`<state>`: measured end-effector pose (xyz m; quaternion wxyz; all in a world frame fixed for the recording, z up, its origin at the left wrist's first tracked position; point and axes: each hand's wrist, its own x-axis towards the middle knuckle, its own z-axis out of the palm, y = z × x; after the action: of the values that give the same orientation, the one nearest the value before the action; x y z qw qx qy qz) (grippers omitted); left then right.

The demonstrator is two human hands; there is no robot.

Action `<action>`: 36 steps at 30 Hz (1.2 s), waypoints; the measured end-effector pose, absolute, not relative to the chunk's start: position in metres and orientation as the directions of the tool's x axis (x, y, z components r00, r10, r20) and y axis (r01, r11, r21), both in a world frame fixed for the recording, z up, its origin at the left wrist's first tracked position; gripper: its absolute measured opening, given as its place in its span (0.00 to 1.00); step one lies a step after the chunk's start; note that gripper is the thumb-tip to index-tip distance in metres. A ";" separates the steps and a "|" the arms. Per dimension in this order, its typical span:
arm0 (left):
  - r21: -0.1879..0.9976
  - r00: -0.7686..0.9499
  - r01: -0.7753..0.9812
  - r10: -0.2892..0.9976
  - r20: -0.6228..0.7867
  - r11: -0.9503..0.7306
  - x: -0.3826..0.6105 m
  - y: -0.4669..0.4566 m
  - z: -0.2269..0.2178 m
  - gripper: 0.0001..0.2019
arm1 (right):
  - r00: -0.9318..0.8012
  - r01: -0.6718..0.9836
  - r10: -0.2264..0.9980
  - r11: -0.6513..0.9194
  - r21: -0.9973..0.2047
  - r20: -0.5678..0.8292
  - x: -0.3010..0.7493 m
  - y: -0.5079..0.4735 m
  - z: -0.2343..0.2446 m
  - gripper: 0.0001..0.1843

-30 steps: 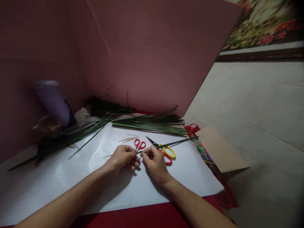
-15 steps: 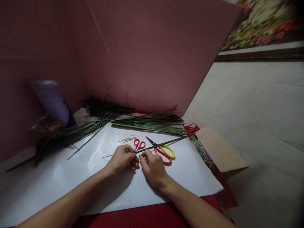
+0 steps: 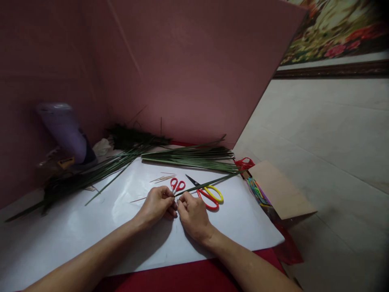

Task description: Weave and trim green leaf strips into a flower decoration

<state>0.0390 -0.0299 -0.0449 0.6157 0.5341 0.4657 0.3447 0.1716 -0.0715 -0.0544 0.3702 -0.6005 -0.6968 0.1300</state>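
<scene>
Right hand (image 3: 193, 214) nearer left hand (image 3: 157, 202)

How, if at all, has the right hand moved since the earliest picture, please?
Yes, slightly left and nearer the person: the right hand has drawn away from the large scissors, whose red handle now shows more fully.

Pink walls (image 3: 197, 73) and pale tiling (image 3: 328, 125) stand dimly lit.

Right hand (image 3: 193, 213) closer to the left hand (image 3: 157, 204) than a second ago, more of the green strip (image 3: 225, 178) now uncovered.
</scene>
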 end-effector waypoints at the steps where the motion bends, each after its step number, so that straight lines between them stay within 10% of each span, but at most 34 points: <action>1: 0.980 0.331 0.073 0.922 -0.198 0.184 0.039 -0.029 -0.046 0.03 | 0.007 0.732 0.937 0.233 -0.640 0.349 0.171 -0.071 -0.054 0.07; 23: 0.974 0.329 0.089 0.916 -0.227 0.209 0.043 -0.035 -0.041 0.04 | 0.114 0.561 0.973 0.102 -0.822 0.199 0.170 -0.061 -0.058 0.08; 36: 0.945 0.302 0.005 0.900 -0.313 0.326 0.039 -0.033 -0.030 0.07 | -0.021 0.785 0.909 0.273 -0.556 0.417 0.175 -0.068 -0.052 0.07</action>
<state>0.0391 -0.0333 -0.0299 0.6564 0.4694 0.4821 0.3412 0.1746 -0.0684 -0.0522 0.3651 -0.5969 -0.7094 0.0847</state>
